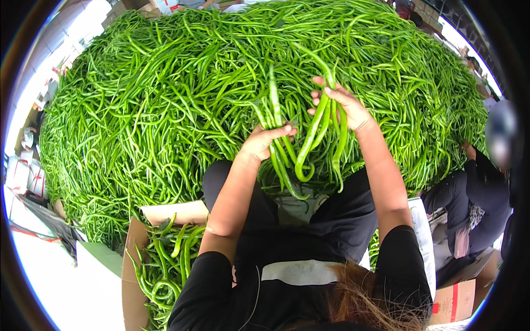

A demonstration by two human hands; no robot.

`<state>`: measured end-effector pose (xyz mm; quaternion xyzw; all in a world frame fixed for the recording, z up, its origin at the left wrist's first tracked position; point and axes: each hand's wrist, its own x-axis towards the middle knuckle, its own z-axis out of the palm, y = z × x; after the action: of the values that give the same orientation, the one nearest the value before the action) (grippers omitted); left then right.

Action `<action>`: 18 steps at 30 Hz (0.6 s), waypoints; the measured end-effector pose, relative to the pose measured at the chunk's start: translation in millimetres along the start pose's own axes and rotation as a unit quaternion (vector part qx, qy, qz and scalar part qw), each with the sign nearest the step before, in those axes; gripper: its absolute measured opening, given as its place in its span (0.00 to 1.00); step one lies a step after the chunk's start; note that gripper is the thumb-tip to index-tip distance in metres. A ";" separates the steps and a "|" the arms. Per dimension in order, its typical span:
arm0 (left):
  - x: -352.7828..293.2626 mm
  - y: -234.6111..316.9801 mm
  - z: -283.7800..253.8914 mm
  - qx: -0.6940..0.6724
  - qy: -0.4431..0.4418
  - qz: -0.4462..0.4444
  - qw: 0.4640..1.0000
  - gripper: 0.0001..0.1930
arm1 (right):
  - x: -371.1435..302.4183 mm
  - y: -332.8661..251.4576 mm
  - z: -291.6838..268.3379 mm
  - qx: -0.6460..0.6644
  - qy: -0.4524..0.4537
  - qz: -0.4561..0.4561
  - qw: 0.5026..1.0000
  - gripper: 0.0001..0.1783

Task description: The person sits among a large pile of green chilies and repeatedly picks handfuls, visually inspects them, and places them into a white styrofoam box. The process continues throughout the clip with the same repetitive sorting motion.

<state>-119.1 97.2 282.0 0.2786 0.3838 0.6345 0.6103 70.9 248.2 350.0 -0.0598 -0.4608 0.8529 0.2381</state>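
Observation:
A huge heap of long green chili peppers [165,110] spreads in front of me. Above its near edge, my left hand [264,141] is closed around a few long chili peppers [274,99], their ends sticking out above and below the fist. To its right and slightly farther off, my right hand [345,105] grips a small bunch of long chili peppers [313,132]. Several of these hang down from the fingers, and one curls at its lower end. The two hands are apart, side by side over my knees.
An open cardboard box [134,259] with green chili peppers stands at my left side. More peppers show beside my right hip, next to a pale box wall [422,231]. A person in dark clothes [480,204] sits at the right edge, near another cardboard box [455,300]. White boxes [27,174] stand far left.

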 end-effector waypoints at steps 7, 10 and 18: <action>-28.4 19.7 22.5 0.009 0.142 0.104 0.984 0.10 | -0.2 26.5 33.5 -0.106 0.045 0.023 0.993 0.23; -40.0 26.4 19.2 0.001 0.217 0.143 0.966 0.11 | -4.0 32.0 35.7 -0.138 0.061 0.033 0.988 0.23; -42.6 18.9 38.1 0.052 0.153 0.209 0.964 0.09 | -6.6 37.9 56.3 -0.072 0.055 0.048 0.995 0.19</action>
<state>-94.1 61.5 323.5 0.2835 0.4380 0.7625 0.3827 45.2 185.0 350.4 -0.1455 -0.5038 0.8234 0.2168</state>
